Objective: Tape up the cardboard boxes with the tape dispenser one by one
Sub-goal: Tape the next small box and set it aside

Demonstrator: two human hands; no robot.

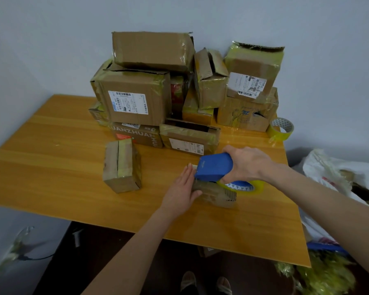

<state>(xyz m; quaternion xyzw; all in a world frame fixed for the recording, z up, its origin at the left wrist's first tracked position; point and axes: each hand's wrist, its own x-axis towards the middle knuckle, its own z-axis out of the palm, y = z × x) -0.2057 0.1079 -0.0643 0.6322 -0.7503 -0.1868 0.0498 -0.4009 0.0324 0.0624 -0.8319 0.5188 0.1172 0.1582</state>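
While atop box point(221, 198), R grip point(246, 165) round dispenser point(214, 167)

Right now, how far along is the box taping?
Looks done: the small box stands apart with a tape band across it. In hand: the right hand grips the tape dispenser on a low box, which the flat left hand steadies. Left: the stack behind, where the flat box and the flapped box gape open.

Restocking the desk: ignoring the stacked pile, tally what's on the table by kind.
boxes apart from the pile: 2, the lone small box and the box under the dispenser
tape dispenser: 1
loose tape roll: 1
Total: 4
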